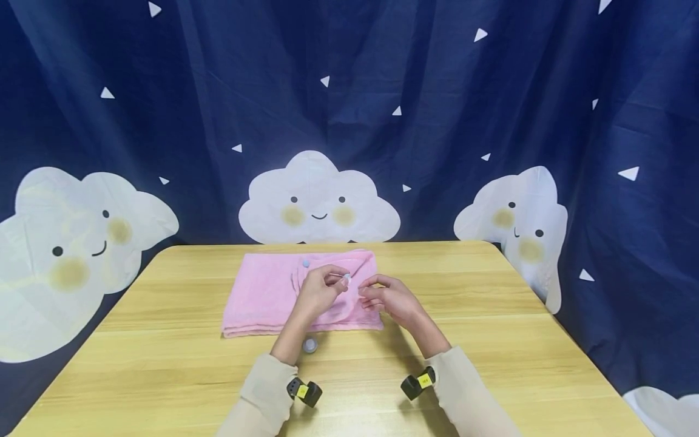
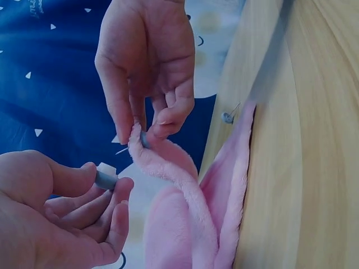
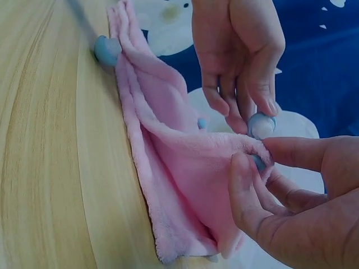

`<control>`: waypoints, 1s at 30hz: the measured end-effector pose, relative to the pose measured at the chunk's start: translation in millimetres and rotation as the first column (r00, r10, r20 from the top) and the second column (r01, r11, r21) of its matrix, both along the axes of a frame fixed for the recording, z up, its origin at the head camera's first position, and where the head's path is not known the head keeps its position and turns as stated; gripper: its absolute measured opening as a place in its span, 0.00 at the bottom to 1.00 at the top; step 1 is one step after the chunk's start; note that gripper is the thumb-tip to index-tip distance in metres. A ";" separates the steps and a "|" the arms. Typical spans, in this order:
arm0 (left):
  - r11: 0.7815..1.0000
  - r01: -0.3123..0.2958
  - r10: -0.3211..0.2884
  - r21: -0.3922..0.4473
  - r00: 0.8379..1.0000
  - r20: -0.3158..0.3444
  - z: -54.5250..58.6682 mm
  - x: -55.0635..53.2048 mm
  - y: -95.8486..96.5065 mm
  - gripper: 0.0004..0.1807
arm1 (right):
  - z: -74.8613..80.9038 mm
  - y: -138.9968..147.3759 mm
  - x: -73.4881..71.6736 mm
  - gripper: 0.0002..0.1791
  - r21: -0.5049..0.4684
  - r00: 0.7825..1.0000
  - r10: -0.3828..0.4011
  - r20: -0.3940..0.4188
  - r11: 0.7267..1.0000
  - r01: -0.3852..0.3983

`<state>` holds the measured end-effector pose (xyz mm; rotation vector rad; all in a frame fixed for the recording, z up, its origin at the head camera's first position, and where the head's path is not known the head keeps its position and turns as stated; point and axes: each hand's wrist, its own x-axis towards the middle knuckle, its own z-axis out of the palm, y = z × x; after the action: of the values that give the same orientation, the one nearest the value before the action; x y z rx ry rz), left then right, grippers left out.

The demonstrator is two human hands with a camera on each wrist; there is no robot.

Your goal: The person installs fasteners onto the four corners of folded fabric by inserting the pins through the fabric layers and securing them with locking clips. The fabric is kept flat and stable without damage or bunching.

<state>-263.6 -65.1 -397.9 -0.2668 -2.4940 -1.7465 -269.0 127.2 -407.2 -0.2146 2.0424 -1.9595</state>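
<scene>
My left hand (image 1: 318, 292) pinches a small blue-and-white cap (image 2: 106, 176) between thumb and fingers, above a folded pink fleece cloth (image 1: 262, 291). Opposite it, my right hand (image 1: 397, 300) grips a raised edge of the cloth together with a blue-headed pin (image 3: 258, 162). The pin's thin point shows past the fleece in the left wrist view, facing the left hand. In the right wrist view the cap is right by the gripped edge.
A round grey-blue piece (image 1: 310, 345) rests on the wooden table (image 1: 164, 364) by the cloth's near edge. Another blue piece (image 1: 306, 263) is on the cloth toward the back. A second pin (image 2: 227, 117) shows beside the cloth's right end. Behind the table hangs a dark blue cloud-print curtain (image 1: 360, 48).
</scene>
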 end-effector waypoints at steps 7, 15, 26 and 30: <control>1.000 0.021 -0.021 0.004 1.000 -0.012 -1.5 -0.4 3.0 0.13 | 2.6 -0.2 1.9 0.13 0.007 1.000 0.019 0.002 1.000 -0.019; 0.999 0.028 -0.028 -0.016 0.999 -0.038 -0.6 2.0 3.5 0.13 | 1.4 0.2 0.9 0.14 0.008 1.000 0.016 0.001 1.000 -0.016; 1.000 0.027 -0.028 -0.008 0.999 -0.015 -2.0 1.4 6.0 0.10 | -0.1 0.9 1.0 0.14 -0.008 0.999 0.039 -0.002 0.999 -0.039; 1.000 0.025 -0.025 -0.010 0.999 -0.037 -1.7 1.5 6.8 0.09 | 0.1 1.3 0.0 0.14 -0.020 0.998 0.063 0.008 0.998 -0.062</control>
<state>-262.1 -58.3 -399.5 -0.3296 -2.4841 -1.7230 -269.1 128.5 -407.1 -0.2707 1.9870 -1.9409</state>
